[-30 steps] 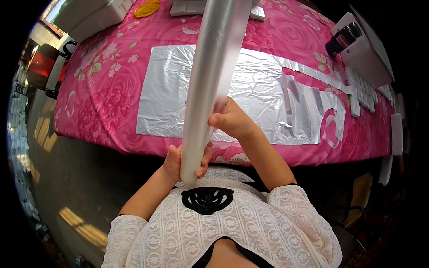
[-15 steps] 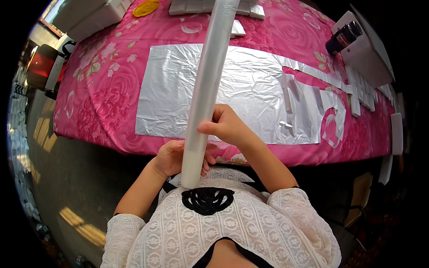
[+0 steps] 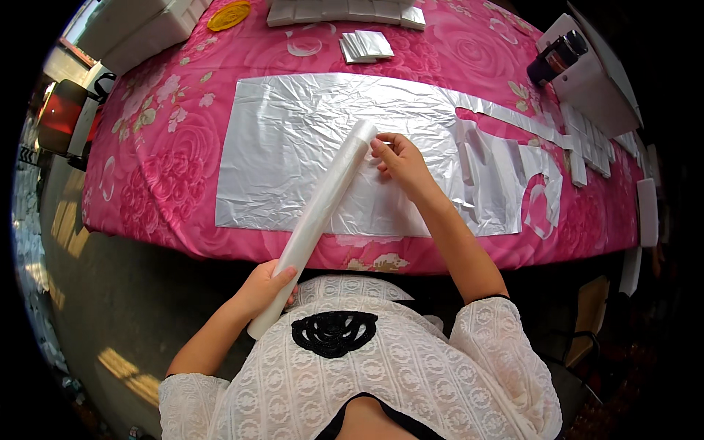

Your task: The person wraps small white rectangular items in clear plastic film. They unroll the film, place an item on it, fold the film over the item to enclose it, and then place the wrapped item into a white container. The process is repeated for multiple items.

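Observation:
A long roll of translucent white plastic film (image 3: 315, 220) slants from near my waist up over the table. My left hand (image 3: 265, 290) is wrapped round its lower part, close to the bottom end. At the upper end, my right hand (image 3: 400, 163) has its thumb and curled forefinger pinched against the edge of the roll; whether a loose layer of film lies between them is too small to tell. Beneath the roll, a creased silver sheet (image 3: 271, 132) lies flat on the table, its right part cut into strips and curved shapes.
The table has a pink floral cloth (image 3: 161, 183). Beyond the sheet lies a small stack of silver packets (image 3: 367, 46), with a row of white packets (image 3: 345, 11) behind. A yellow disc (image 3: 229, 15) sits far left. A dark bottle (image 3: 557, 56) stands by a white box (image 3: 598, 81) at right.
The roll has swung down from nearly upright to a slant, its lower end moving left. My left hand went with it; my right hand moved up to the far end.

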A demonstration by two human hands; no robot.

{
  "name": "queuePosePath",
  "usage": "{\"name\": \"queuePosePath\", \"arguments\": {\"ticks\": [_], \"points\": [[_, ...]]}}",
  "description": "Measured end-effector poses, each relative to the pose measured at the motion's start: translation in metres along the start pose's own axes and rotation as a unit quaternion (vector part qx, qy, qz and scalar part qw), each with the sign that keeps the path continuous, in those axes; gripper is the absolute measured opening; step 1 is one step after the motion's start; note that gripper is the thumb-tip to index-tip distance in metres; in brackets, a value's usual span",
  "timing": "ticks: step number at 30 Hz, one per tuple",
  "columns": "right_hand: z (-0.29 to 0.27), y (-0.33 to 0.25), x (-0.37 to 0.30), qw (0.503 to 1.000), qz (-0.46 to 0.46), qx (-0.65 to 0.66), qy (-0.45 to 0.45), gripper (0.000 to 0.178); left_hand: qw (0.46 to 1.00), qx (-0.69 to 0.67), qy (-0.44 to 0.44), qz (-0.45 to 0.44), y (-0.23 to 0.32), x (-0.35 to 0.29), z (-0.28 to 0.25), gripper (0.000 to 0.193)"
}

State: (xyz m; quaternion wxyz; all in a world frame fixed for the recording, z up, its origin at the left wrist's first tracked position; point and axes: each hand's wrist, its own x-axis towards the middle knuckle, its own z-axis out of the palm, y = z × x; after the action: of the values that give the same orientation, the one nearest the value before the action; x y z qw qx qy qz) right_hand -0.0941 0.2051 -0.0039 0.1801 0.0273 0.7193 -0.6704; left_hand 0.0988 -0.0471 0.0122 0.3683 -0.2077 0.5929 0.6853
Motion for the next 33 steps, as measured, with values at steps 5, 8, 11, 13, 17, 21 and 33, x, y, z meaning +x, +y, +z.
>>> {"name": "queuePosePath", "arguments": {"ticks": [5,8,11,13,17,21,33], "points": [[-0.016,-0.017,0.027,0.997,0.018,-0.055,-0.043,0.037,0.996,0.086,-0.001,0.006,-0.009,-0.007,-0.001,0.038],[-0.011,-0.024,0.030,0.989,0.042,-0.114,-0.085,0.033,0.997,0.076,-0.005,0.010,-0.010,-0.008,-0.001,0.039],[-0.011,-0.023,0.032,0.982,0.055,-0.120,-0.133,0.026,0.997,0.081,-0.006,0.009,-0.009,-0.009,-0.001,0.040],[-0.015,-0.017,0.034,0.979,0.053,-0.107,-0.163,0.022,0.997,0.074,-0.011,0.009,-0.009,-0.009,-0.001,0.042],[-0.024,-0.017,0.034,0.986,0.037,-0.096,-0.128,0.017,0.997,0.072,-0.023,0.027,-0.012,-0.007,-0.002,0.049],[-0.069,-0.011,0.055,0.990,-0.025,-0.139,0.006,0.019,0.994,0.098,-0.042,0.016,-0.013,-0.008,-0.007,0.042],[-0.215,-0.003,0.072,0.960,-0.127,-0.157,0.194,0.016,0.976,0.128,-0.169,-0.044,0.016,-0.039,-0.067,0.050]]}}
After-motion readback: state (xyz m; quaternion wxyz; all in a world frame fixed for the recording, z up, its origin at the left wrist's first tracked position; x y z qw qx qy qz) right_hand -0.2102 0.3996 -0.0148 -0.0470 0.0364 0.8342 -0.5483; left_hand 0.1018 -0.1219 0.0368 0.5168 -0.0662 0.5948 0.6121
